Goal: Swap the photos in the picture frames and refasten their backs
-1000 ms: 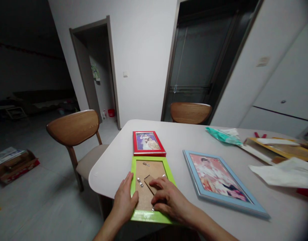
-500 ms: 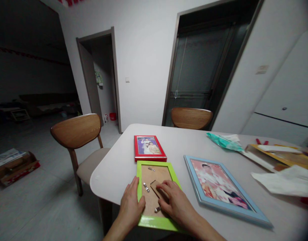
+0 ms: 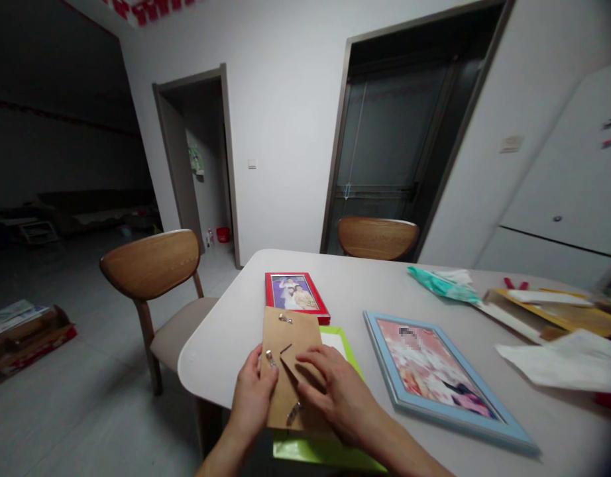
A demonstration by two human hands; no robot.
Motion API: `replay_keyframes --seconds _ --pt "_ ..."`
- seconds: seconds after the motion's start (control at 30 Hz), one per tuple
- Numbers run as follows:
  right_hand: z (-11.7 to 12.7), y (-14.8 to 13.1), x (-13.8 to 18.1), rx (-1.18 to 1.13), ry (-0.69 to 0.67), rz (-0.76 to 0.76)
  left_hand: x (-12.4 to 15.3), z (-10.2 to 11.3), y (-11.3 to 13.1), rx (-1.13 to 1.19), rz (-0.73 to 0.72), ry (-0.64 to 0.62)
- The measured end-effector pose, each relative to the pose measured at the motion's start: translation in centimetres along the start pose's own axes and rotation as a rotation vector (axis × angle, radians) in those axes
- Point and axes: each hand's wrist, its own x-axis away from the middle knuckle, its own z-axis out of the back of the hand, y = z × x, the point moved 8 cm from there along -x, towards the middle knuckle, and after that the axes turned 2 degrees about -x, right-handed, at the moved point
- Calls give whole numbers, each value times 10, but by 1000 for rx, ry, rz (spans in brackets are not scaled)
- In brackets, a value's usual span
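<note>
A brown picture-frame backing board (image 3: pixel 301 331), with several small metal clips and a fold-out stand flap, is raised and tilted above the lime-green photo frame (image 3: pixel 315 450). My left hand (image 3: pixel 252 394) grips the board's left edge, thumb on top. Fingers of my right hand (image 3: pixel 338 391) pinch the stand flap near the board's middle; the fingertips are partly hidden. Part of the green frame shows under the board and beside my right hand, with a white surface inside it. Just beyond lies a red photo frame (image 3: pixel 317 296) with a picture, partly covered by the board.
A light-blue photo frame (image 3: pixel 384 361) with a picture lies to the right on the white table (image 3: pixel 221 351). Farther right are a teal-and-white packet (image 3: pixel 444 285), a yellow envelope (image 3: pixel 578 318) and white paper (image 3: pixel 564 361). Wooden chairs (image 3: pixel 154 265) stand at the left and far sides.
The backing board has come up out of the green frame and tilted, held by both hands. My left hand has shifted from the frame's side onto the board's edge.
</note>
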Motion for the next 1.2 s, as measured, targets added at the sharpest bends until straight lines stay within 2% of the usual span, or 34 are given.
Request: replay_keyframes --seconds 0.07,0.17,0.27,0.33,0.5,0.67,0.77,0.87,0.93,1.03,1.1,1.2 --pt "3 5 0 -25 30 -2 -1 18 0 82 46 19" --pt "13 39 4 58 78 -101 -1 56 -1 91 114 59" --pt "19 78 11 191 82 -202 -3 96 -2 -33 137 127" --pt "17 91 15 273 53 -211 -6 117 -2 -215 128 154" --pt "0 77 15 349 -29 -103 -17 149 -4 -518 91 242" --pt "-13 62 11 278 -111 4 -22 159 10 -770 -34 345" --pt "-12 67 11 205 -86 21 -16 141 23 -864 -138 375" --pt "-1 79 10 175 42 -39 -2 97 31 -906 -241 321" --pt "8 88 10 222 133 -117 9 48 33 -939 -344 141" --pt "13 102 11 324 132 -250 25 -14 22 -954 -320 -122" --pt "12 110 12 352 79 -309 35 -41 10 -979 -260 -289" --pt "15 118 14 321 89 -338 46 -58 0 -984 -246 -439"
